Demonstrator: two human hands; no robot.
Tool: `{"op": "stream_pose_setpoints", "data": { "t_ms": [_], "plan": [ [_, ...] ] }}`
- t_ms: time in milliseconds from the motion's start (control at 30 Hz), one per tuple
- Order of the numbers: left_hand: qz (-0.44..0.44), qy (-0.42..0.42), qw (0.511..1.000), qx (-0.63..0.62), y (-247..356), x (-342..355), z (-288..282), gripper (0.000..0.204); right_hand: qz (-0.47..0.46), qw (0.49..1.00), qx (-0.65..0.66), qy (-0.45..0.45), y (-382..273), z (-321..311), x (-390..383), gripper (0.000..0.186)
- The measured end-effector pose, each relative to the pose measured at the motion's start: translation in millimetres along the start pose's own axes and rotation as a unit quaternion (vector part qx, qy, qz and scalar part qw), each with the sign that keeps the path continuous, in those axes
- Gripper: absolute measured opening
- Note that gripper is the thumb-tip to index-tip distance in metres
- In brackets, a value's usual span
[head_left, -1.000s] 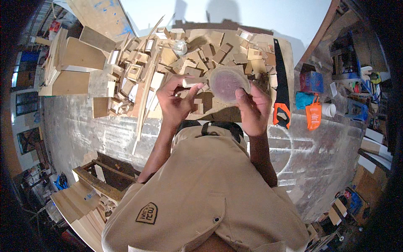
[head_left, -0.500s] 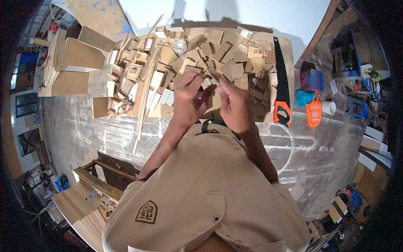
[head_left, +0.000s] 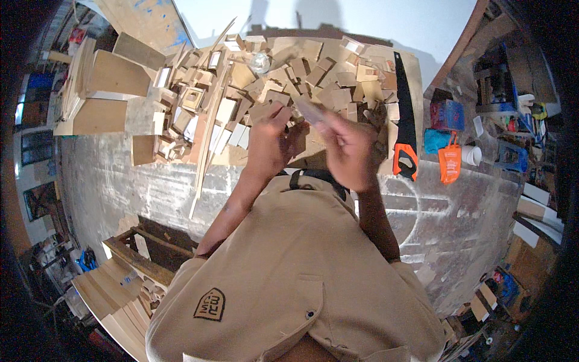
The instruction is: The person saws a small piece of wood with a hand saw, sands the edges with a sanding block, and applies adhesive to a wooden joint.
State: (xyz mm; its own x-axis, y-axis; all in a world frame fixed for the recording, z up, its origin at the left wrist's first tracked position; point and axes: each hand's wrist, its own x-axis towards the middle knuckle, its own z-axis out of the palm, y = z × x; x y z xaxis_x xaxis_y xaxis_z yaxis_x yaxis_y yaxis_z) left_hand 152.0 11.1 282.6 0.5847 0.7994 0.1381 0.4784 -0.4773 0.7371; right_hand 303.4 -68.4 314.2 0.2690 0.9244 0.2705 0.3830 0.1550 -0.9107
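My left hand (head_left: 271, 142) is closed around a small wooden piece, now largely hidden by its fingers. My right hand (head_left: 351, 151), motion-blurred, grips a thin round disc (head_left: 310, 111) seen nearly edge-on, beside the left fingertips; whether disc and piece touch, I cannot tell. Both hands are over the near part of a board heaped with small wooden blocks (head_left: 241, 75), in front of my body. Long thin wooden strips (head_left: 205, 169) lie left of the hands. A handsaw (head_left: 405, 160) with a black blade and orange handle lies at the board's right side.
Stacked boards (head_left: 114, 75) stand at the left. A blue container (head_left: 446, 113), an orange bag (head_left: 449, 163) and a white cup (head_left: 470, 155) are at the right. A wooden frame with planks (head_left: 148, 253) is at lower left; a white panel (head_left: 392, 21) stands at the back.
The disc has turned from face-up to nearly edge-on and moved toward my left hand. My left hand shifted rightward. In the last half second my right hand moved slightly right.
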Motion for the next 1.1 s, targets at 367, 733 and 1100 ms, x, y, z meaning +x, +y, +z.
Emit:
{"op": "stream_pose_setpoints", "data": {
  "t_ms": [367,733,1100],
  "plan": [
    [-0.005,-0.097,0.989,-0.11,15,-12,-26,0.011,-0.04,0.993,-0.107,-0.031,6,-31,-8,0.047],
    [0.109,-0.09,0.99,-0.03,25,-17,-25,0.014,-0.106,0.978,-0.153,-0.089,29,-32,-25,0.056],
    [-0.071,-0.123,0.931,-0.336,24,-28,-27,0.015,-0.089,0.985,-0.141,-0.051,-10,-25,-38,0.052]
  ]
}}
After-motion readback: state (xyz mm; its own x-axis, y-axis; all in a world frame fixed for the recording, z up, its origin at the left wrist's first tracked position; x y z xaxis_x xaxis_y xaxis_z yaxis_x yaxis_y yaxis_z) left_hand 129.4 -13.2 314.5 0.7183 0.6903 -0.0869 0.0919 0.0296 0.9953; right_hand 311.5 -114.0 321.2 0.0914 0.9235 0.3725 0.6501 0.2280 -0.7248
